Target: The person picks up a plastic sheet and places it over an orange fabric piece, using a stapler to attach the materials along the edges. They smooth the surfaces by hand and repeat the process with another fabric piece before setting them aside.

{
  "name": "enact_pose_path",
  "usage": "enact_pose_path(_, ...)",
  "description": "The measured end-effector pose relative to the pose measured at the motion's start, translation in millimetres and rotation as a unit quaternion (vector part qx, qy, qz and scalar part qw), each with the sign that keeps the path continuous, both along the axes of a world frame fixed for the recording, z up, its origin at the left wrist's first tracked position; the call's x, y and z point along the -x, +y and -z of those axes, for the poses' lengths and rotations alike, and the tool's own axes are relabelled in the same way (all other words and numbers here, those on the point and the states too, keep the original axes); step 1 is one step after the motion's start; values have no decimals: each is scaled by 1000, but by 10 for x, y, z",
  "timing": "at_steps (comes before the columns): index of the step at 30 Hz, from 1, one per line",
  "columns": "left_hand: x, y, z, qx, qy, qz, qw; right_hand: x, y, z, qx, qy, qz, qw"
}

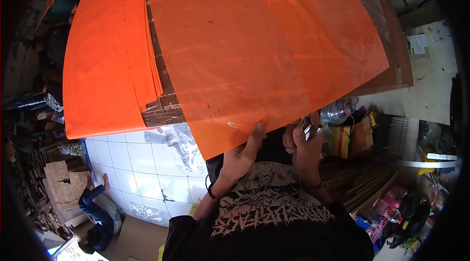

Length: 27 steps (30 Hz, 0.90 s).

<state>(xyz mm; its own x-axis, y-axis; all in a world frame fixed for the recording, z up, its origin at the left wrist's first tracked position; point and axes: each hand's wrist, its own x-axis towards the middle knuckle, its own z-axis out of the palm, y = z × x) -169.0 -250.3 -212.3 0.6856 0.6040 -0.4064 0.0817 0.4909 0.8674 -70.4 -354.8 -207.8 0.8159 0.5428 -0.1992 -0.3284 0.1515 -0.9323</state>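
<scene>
- orange sheet [259,50]: large, under a clear glossy film, held up in front of the person and filling the upper middle of the view; its lower edge is at the hands
- left hand [242,156]: closed on the sheet's lower edge, thumb pressed on the front face, dark band on the wrist
- right hand [304,149]: just beside the left, fingers curled tight round a small shiny metal tool [310,128] right at the sheet's edge; tool type unclear
- stack of orange sheets [103,65]: further left, lying on a brick-pattern surface [166,99]
- loose clear film [182,149]: hangs below that stack
- white tiled floor [125,168]: below; another person [98,214] sits on it, lower left
- plastic bottle [338,112] and wooden strips [364,182]: to the right
</scene>
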Motion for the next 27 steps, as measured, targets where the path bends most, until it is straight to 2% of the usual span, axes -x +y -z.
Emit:
enact_pose_path(1,-9,-1,10,-7,-6,1,1000,-22,36,21,-11,-24,22,999)
enact_pose_path(4,-7,17,28,-22,-21,6,1000,-65,166,-97,47,34,64,996)
enact_pose_path(7,4,18,-2,-13,-30,4,999,-62,208,-85,72,44,79,993)
enact_pose_path(15,10,32,59,-4,-48,10,999,-68,158,-96,76,58,60,994)
enact_pose_path(19,-13,81,-11,-21,12,25,999,-75,124,-105,79,65,40,994)
enact_pose_path(21,-40,83,-87,-9,44,5,999,-50,103,-117,87,73,57,992)
enact_pose_path(25,0,57,-30,-26,18,14,999,-38,134,-72,54,69,100,991)
enact_pose_path(27,-8,56,-21,-24,9,15,1000,-57,142,-90,80,95,93,988)
